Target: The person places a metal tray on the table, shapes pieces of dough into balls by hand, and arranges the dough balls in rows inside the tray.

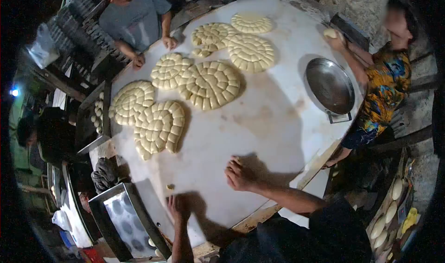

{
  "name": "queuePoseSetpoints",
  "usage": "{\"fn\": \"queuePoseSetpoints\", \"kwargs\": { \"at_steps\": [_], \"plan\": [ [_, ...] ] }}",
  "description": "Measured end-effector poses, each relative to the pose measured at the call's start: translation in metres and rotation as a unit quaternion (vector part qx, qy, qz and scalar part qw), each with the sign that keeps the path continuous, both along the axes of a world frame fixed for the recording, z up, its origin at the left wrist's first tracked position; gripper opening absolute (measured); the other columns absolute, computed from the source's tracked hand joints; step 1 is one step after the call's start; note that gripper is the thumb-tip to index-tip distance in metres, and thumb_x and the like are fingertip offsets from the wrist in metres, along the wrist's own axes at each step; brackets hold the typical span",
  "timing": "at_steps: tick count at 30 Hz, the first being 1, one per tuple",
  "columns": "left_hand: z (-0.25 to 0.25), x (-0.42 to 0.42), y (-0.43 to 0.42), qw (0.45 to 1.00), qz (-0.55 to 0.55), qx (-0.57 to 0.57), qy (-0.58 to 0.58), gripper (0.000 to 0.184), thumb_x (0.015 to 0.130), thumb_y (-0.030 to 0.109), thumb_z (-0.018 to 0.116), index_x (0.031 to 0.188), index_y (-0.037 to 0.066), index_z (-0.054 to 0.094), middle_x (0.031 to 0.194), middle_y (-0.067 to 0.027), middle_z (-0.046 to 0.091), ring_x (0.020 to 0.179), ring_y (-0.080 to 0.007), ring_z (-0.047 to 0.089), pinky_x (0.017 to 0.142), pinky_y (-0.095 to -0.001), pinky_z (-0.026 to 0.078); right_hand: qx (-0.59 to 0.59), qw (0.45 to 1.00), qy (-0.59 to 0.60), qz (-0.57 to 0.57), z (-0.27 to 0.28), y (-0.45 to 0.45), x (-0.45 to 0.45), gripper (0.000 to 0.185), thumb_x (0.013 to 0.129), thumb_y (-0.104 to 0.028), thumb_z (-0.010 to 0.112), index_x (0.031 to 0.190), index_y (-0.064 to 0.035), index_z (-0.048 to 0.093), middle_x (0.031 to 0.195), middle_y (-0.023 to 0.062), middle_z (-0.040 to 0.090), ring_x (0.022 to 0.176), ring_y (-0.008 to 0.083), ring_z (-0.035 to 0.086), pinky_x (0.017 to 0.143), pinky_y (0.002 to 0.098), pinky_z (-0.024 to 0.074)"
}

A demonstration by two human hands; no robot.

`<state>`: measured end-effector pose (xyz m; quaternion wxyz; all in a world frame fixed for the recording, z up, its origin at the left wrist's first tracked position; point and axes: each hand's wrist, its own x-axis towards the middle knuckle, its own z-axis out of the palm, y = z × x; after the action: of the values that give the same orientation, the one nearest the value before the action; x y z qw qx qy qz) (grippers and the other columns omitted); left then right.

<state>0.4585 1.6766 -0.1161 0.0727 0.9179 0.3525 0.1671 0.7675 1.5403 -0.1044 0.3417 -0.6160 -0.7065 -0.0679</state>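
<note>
My left hand (177, 209) rests on the near left part of the white table, its fingers stretched forward and nothing visible in them. Just beyond its fingertips lies a small scrap of dough (170, 187). To the right, my right hand (239, 174) is on the table with its fingers curled down. Whatever may be under that palm is hidden. Further off, cut dough is laid out in rounds of small pieces; the nearest dough round (160, 126) is ahead of my left hand, and a larger dough round (211, 84) lies behind it.
At the lower left stands a metal tray (139, 216) with a few dough balls. Another tray (105, 117) holds several dough balls. A metal pan (330, 84) sits at the right. One person (136, 19) stands across the table; another person (389, 77) at the right has a hand on dough.
</note>
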Motion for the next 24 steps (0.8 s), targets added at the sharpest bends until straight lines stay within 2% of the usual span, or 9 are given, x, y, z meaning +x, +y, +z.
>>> {"fn": "queuePoseSetpoints", "kwargs": {
  "at_steps": [4, 10, 11, 15, 18, 19, 20, 21, 24],
  "plan": [
    [-0.022, 0.043, -0.04, 0.879, 0.16, -0.357, -0.273, 0.023, 0.088, 0.014, 0.044, 0.099, 0.003, 0.061, 0.104, -0.0148, 0.06, 0.099, -0.0352, 0.051, 0.091, -0.0412, 0.04, -0.052, 0.999, -0.011, 0.003, 0.028, -0.004, -0.036, 0.01, 0.072, -0.016, 0.059, 0.076, -0.0065, 0.057, 0.073, 0.0085, 0.053, 0.073, 0.0284, 0.056, 0.055, 0.043, 0.0501],
    [0.007, -0.057, -0.039, 0.978, 0.04, -0.152, 0.138, 0.02, 0.079, 0.018, 0.061, 0.095, 0.005, 0.063, 0.098, -0.0137, 0.062, 0.096, -0.0352, 0.055, 0.091, -0.0482, 0.04, -0.145, 0.989, -0.034, -0.015, -0.006, -0.036, 0.018, 0.011, 0.073, -0.011, 0.06, 0.078, -0.0028, 0.055, 0.079, 0.0133, 0.056, 0.08, 0.0331, 0.057, 0.064, 0.0451, 0.0492],
    [0.006, -0.053, -0.023, 0.998, 0.03, 0.024, -0.058, 0.019, 0.076, 0.019, 0.064, 0.089, 0.005, 0.061, 0.096, -0.0118, 0.062, 0.091, -0.0331, 0.056, 0.091, -0.048, 0.039, -0.011, 0.995, -0.054, -0.084, 0.001, -0.014, 0.027, 0.011, 0.072, -0.007, 0.061, 0.076, -0.0019, 0.053, 0.077, 0.014, 0.055, 0.075, 0.0301, 0.056, 0.068, 0.0449, 0.0466],
    [-0.009, 0.004, 0.029, 0.993, 0.068, -0.014, -0.099, 0.024, 0.078, 0.006, 0.053, 0.1, 0.007, 0.063, 0.102, -0.0125, 0.061, 0.096, -0.0323, 0.053, 0.088, -0.0396, 0.043, -0.067, 0.985, 0.051, -0.15, 0.011, 0.048, -0.009, 0.01, 0.078, -0.007, 0.057, 0.083, -0.0011, 0.051, 0.084, 0.0162, 0.053, 0.086, 0.0353, 0.052, 0.079, 0.0483, 0.0404],
    [0.002, 0.028, -0.008, 0.953, 0.126, -0.206, -0.181, 0.02, 0.083, 0.014, 0.054, 0.101, 0.007, 0.062, 0.097, -0.0125, 0.057, 0.095, -0.0295, 0.053, 0.083, -0.0379, 0.043, -0.093, 0.977, 0.122, -0.149, 0.011, 0.048, -0.054, 0.008, 0.082, -0.008, 0.055, 0.086, -0.002, 0.052, 0.085, 0.0162, 0.052, 0.086, 0.0377, 0.05, 0.084, 0.049, 0.0396],
    [0.02, 0.029, -0.031, 0.801, 0.221, -0.449, -0.329, 0.02, 0.085, 0.018, 0.055, 0.1, 0.006, 0.062, 0.1, -0.0139, 0.056, 0.097, -0.0293, 0.052, 0.084, -0.0382, 0.043, -0.097, 0.974, 0.147, -0.139, 0.01, 0.039, -0.066, 0.007, 0.082, -0.007, 0.055, 0.086, -0.0026, 0.052, 0.083, 0.0155, 0.051, 0.084, 0.037, 0.05, 0.083, 0.0478, 0.0394],
    [0.009, 0.016, -0.046, 0.816, 0.21, -0.464, -0.274, 0.023, 0.082, 0.016, 0.056, 0.102, 0.006, 0.061, 0.102, -0.0147, 0.055, 0.097, -0.0305, 0.052, 0.084, -0.0392, 0.043, -0.078, 0.983, 0.112, -0.123, 0.004, 0.032, -0.071, 0.006, 0.081, -0.005, 0.055, 0.086, -0.0026, 0.053, 0.086, 0.0157, 0.053, 0.085, 0.0359, 0.05, 0.079, 0.0458, 0.0393],
    [0.012, -0.007, -0.062, 0.98, -0.001, -0.142, -0.137, 0.025, 0.08, 0.01, 0.056, 0.104, 0.007, 0.061, 0.103, -0.0154, 0.055, 0.096, -0.0325, 0.053, 0.085, -0.0408, 0.043, -0.062, 0.986, 0.04, -0.146, -0.014, 0.023, -0.071, 0.007, 0.082, -0.005, 0.055, 0.088, -0.0026, 0.054, 0.085, 0.0135, 0.055, 0.083, 0.0339, 0.051, 0.078, 0.0447, 0.0402],
    [0.034, -0.056, -0.081, 0.97, 0.001, -0.217, -0.108, 0.029, 0.075, 0.005, 0.058, 0.103, 0.007, 0.06, 0.103, -0.0156, 0.055, 0.09, -0.0322, 0.056, 0.079, -0.0426, 0.046, -0.095, 0.982, 0.018, -0.163, 0.001, 0.026, -0.08, 0.009, 0.083, -0.009, 0.058, 0.089, -0.0023, 0.057, 0.084, 0.0114, 0.058, 0.081, 0.0322, 0.054, 0.077, 0.0451, 0.043]
  ]
}}
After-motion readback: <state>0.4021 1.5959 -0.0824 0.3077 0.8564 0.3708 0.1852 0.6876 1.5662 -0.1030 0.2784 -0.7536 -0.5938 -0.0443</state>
